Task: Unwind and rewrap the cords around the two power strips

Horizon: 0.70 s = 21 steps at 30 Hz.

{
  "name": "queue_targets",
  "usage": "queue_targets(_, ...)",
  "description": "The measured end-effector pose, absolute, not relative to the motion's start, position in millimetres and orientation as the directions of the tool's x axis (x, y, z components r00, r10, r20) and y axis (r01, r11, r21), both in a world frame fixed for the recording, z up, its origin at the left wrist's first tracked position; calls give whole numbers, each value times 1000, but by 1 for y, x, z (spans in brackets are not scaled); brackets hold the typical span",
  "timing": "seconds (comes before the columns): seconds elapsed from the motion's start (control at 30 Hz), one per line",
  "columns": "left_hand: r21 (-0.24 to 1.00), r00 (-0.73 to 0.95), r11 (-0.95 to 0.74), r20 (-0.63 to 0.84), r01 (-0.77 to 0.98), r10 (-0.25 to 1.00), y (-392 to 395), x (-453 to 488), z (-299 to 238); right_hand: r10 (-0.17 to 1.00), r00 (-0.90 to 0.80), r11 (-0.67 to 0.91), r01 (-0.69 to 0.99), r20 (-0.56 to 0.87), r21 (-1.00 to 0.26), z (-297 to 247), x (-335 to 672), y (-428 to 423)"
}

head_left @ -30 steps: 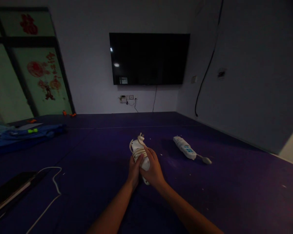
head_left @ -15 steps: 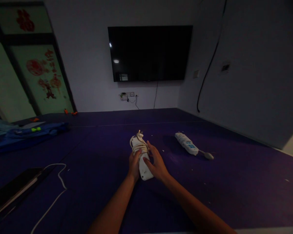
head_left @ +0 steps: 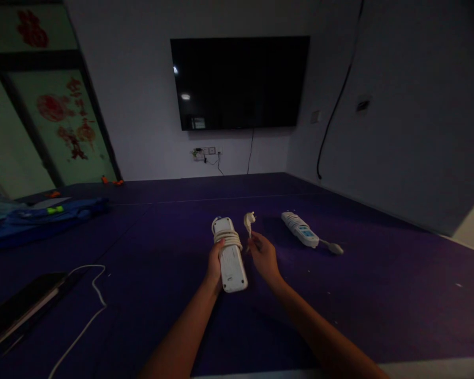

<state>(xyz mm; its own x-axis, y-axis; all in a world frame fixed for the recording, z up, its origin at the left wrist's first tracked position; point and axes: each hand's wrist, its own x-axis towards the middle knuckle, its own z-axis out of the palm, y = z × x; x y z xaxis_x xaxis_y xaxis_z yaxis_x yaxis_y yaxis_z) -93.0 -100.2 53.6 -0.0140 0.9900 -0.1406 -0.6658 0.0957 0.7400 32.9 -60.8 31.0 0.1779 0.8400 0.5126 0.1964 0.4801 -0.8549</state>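
Observation:
A white power strip (head_left: 229, 258) with its cord wound round the upper part lies on the purple surface (head_left: 150, 247). My left hand (head_left: 214, 264) grips its left side, thumb on the cord coils. To its right, my right hand (head_left: 264, 256) pinches the cord just below the white plug (head_left: 248, 221), which stands up free of the coils. A second white power strip (head_left: 300, 229) with blue markings lies further right, and its plug (head_left: 334, 248) rests on the surface beside it.
A dark flat device (head_left: 19, 305) and a loose white cable (head_left: 90, 300) lie at the left. Blue fabric (head_left: 43, 221) is bunched at the far left. A black wall-mounted screen (head_left: 240, 81) hangs ahead above wall sockets (head_left: 205, 152).
My right hand has come off the power strip and pulled the plug end out of the coils to the right. The left hand kept its hold on the strip.

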Motion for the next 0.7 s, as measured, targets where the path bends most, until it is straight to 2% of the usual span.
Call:
queue_targets(0.13,732,28,133,-155,-669,988,-104,-97,58,888,200,396,125,414,-910,24,38,-50)
queue_targets(0.33,717,59,101,-84,-690,995,-104,-100,58,956,116,259,111,271,-960,16,44,-42)
queue_targets(0.7,754,42,102,-98,-649,994,-105,-99,57,972,104,200,115,212,-973,17,43,-44)
